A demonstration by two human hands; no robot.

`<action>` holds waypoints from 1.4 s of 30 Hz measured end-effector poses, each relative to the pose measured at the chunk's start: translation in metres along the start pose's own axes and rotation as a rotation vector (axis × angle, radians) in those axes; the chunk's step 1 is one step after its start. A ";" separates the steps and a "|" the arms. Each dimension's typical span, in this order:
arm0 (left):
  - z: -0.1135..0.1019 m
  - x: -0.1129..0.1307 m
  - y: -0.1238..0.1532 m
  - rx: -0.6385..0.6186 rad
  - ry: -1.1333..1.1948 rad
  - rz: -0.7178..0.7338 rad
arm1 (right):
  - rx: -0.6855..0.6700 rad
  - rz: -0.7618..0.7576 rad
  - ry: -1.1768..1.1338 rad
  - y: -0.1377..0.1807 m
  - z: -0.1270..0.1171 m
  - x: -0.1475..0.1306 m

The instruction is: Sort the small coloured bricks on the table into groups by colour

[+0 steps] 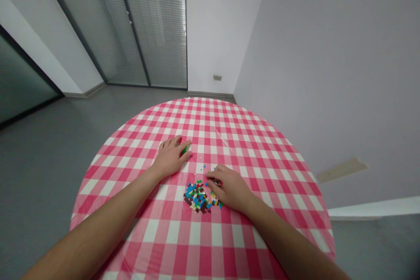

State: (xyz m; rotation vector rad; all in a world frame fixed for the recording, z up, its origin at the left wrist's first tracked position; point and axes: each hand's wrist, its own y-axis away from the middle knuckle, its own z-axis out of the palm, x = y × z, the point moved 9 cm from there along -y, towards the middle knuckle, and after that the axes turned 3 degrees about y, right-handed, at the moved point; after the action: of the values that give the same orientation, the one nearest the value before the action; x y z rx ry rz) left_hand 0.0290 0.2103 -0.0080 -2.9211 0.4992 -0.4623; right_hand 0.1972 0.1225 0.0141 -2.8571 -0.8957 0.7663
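Resting on the checked tablecloth (pixel 262 157), the left hand (pixel 169 156) curls its fingers around a green piece (pixel 185 149); the right hand (pixel 229 188) pinches bricks at the pile (pixel 199 197).

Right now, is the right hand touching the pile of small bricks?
Touching. Head view: the right hand lies on the brick pile, fingertips among the bricks.

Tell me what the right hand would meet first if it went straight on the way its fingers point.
The pile of small coloured bricks: the right hand points left across it, fingertips seemingly already at its upper edge.
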 end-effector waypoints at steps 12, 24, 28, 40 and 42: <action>0.005 -0.008 -0.003 0.005 0.028 -0.031 | -0.002 0.012 -0.003 0.000 -0.001 0.002; 0.006 -0.013 -0.004 0.039 0.048 -0.035 | 0.009 0.016 -0.020 0.000 -0.003 0.003; 0.006 -0.012 -0.003 0.029 0.065 -0.035 | 0.018 0.012 -0.028 -0.001 -0.003 0.004; -0.002 -0.005 -0.001 0.038 0.113 -0.016 | 0.025 0.009 -0.050 -0.001 -0.004 0.005; -0.004 -0.005 -0.001 0.057 0.126 -0.018 | 0.021 0.014 -0.052 -0.001 -0.004 0.005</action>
State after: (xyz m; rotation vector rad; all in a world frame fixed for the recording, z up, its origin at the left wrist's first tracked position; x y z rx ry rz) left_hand 0.0234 0.2129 -0.0051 -2.8564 0.4673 -0.6544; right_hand 0.2023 0.1264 0.0152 -2.8411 -0.8688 0.8497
